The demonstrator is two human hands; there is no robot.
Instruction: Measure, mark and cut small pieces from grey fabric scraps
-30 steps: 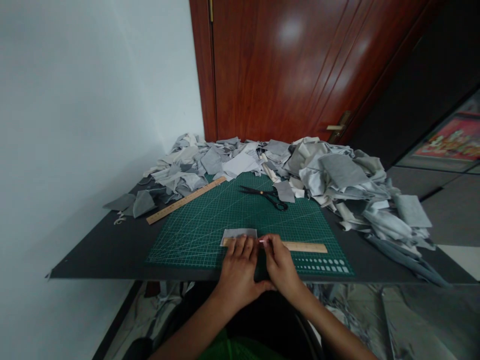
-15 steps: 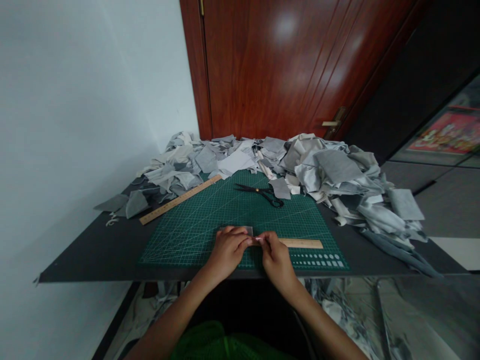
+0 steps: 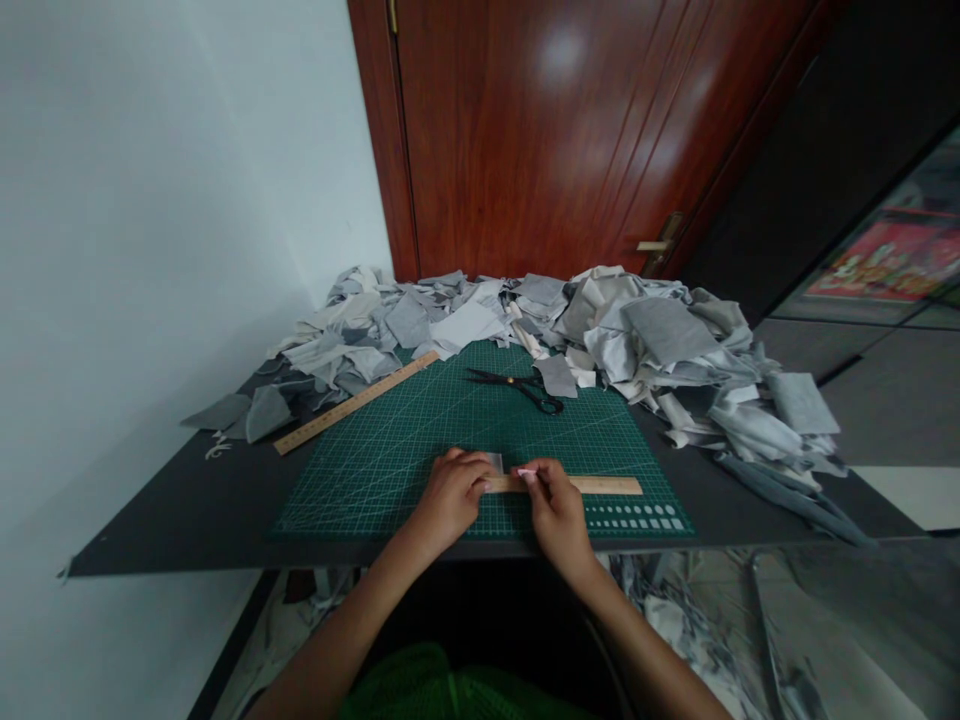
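Observation:
My left hand [image 3: 454, 493] presses down on a wooden ruler [image 3: 607, 485] lying across the lower part of a green cutting mat [image 3: 360, 470]. Its fingers are bent and close together over the ruler's left end. A small grey fabric piece [image 3: 495, 461] peeks out from beneath those fingers, just behind the ruler. Above the ruler, my right hand [image 3: 561, 510] pinches a small pale pink piece [image 3: 527, 472]; its exact kind is too small to make out. Black scissors [image 3: 517, 383] lie on the mat beyond both hands.
A second wooden ruler [image 3: 356, 403] lies slanted over the mat's left edge. Grey and white fabric scraps [image 3: 660, 335] are heaped along the table's back and right. A grey swatch [image 3: 556, 377] sits by the scissors. Behind stands a brown door [image 3: 525, 140], with a white wall [image 3: 187, 200] at left.
My right hand has shifted slightly right, away from my left hand, widening the gap between them. The pale pink piece in its fingers now shows more. The view has moved a little.

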